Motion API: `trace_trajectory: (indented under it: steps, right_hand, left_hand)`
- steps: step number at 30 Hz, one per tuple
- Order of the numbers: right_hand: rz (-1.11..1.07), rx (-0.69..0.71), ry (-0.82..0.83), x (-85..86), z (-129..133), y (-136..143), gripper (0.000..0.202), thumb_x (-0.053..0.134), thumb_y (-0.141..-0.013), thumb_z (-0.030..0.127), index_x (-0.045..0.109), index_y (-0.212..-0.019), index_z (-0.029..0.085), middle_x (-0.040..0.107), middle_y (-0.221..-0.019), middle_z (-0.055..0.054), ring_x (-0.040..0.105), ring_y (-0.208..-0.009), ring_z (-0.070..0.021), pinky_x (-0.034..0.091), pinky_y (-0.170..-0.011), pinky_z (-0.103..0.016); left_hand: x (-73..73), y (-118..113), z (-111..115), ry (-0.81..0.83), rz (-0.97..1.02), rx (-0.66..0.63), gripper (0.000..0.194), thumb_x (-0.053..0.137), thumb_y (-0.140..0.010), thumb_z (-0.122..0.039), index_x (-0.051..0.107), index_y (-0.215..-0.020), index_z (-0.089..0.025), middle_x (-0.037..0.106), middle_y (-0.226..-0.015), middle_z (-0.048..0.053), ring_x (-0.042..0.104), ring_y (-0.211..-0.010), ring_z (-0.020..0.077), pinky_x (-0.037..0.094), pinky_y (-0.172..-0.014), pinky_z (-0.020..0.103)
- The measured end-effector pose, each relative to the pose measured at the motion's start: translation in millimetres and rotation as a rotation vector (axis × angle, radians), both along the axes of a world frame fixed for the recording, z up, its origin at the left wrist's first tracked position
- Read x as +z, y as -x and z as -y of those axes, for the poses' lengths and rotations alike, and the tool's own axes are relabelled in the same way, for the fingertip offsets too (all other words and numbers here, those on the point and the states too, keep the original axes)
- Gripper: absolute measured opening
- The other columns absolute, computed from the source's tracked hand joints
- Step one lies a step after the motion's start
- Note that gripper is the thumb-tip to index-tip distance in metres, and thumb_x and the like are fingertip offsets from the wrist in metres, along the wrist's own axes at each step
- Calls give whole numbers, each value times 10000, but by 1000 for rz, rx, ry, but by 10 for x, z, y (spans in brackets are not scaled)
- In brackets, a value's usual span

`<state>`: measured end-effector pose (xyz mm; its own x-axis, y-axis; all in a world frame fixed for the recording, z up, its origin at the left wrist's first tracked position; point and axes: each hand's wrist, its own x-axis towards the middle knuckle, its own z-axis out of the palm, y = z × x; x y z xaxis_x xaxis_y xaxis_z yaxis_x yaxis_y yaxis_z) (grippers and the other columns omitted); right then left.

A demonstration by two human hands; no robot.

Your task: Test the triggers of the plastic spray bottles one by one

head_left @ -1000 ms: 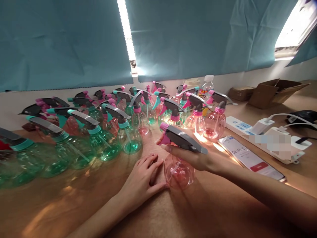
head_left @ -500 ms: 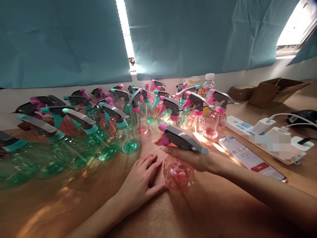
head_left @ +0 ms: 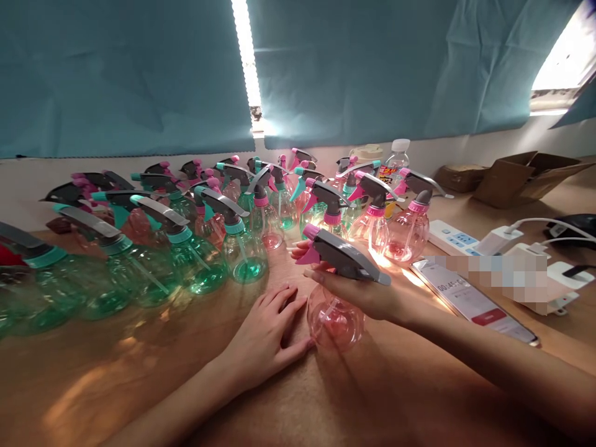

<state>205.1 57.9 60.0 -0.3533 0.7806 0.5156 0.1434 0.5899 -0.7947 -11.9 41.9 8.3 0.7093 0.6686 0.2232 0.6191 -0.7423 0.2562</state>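
Observation:
A pink spray bottle (head_left: 336, 318) stands upright on the table in front of me, its grey sprayer head with pink nozzle and trigger facing left. My right hand (head_left: 356, 292) is round the bottle's neck, under the sprayer head. Its thumb lies along the near side and its fingertips show behind the trigger. To the left of the bottle, my left hand (head_left: 265, 329) rests palm down on the wood, fingers spread and holding nothing. The left thumb tip is close to the bottle's base; whether they touch I cannot tell.
Green spray bottles (head_left: 244, 261) stand in a row at the left, with several pink and green ones behind. On the right are a phone (head_left: 470, 298), a power strip (head_left: 454, 236) with chargers, and an open cardboard box (head_left: 512, 183). A clear capped bottle (head_left: 400, 155) stands at the back.
The view has shifted slightly, so the background sits a little further right. The fingertips of my right hand now show more beyond the trigger. My left hand stays in place.

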Motion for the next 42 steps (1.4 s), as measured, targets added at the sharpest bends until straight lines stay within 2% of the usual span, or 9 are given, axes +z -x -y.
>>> trace_trajectory:
  steps: [5,9,11,15,21,23,25,29,42]
  right_hand:
    - [-27,31,-8,-25,-9,28,333,606,-875,231,571,-1205,258,673,-1008,-7,656,-813,-137,558,-836,-301]
    - [-2,-51,-25,-29,-1,46,317,600,-873,249,603,-1189,250,650,-873,0,612,-692,-128,562,-707,-280]
    - [-12,-77,-39,-27,4,54,357,602,-869,251,596,-1225,250,645,-872,-3,607,-691,-130,553,-661,-267]
    - [-50,-72,-40,-12,6,66,457,603,-855,224,549,-1308,220,659,-934,-19,626,-741,-135,558,-691,-267]
    - [-18,-94,-12,17,23,59,411,599,-830,196,591,-1241,213,642,-834,2,629,-697,-138,557,-653,-271]
    - [-27,-81,4,25,26,59,430,596,-825,178,582,-1253,214,673,-881,-8,655,-738,-149,565,-673,-277]
    - [-60,-27,30,28,24,63,472,585,-830,153,551,-1295,226,700,-1026,-27,680,-876,-168,575,-736,-283]
    - [-124,82,76,20,10,67,510,571,-848,115,515,-1332,264,648,-1273,-34,619,-1152,-186,571,-863,-290]
    - [-141,121,121,-4,-6,59,531,594,-868,163,490,-1368,307,615,-1336,-30,596,-1205,-212,568,-937,-377]
  left_hand:
    - [24,-10,2,4,4,-8,476,577,-909,-485,549,-1279,-187,490,-1408,151,432,-1286,345,363,-1049,527]
    - [62,-30,4,20,-19,-5,471,586,-908,-467,561,-1270,-166,489,-1407,165,430,-1287,351,359,-1053,533]
    - [81,-39,4,31,-35,-1,473,594,-904,-459,563,-1271,-162,487,-1408,169,429,-1289,354,358,-1055,534]
    - [98,-38,7,46,-47,6,477,603,-900,-452,558,-1280,-167,490,-1406,167,429,-1291,349,363,-1052,537]
    - [97,-35,12,42,-37,9,465,598,-900,-458,563,-1271,-179,496,-1404,162,437,-1287,353,371,-1044,547]
    - [99,-38,13,39,-40,13,465,601,-898,-457,566,-1268,-178,501,-1401,163,439,-1286,353,376,-1042,544]
    - [101,-39,17,37,-40,14,466,602,-899,-452,565,-1270,-173,501,-1401,167,439,-1287,350,379,-1043,537]
    - [93,-28,33,32,-30,10,487,603,-900,-463,558,-1279,-162,491,-1411,173,437,-1292,347,375,-1052,531]
    - [92,-24,39,44,-31,22,482,603,-898,-475,560,-1267,-168,488,-1417,173,425,-1308,348,369,-1059,531]
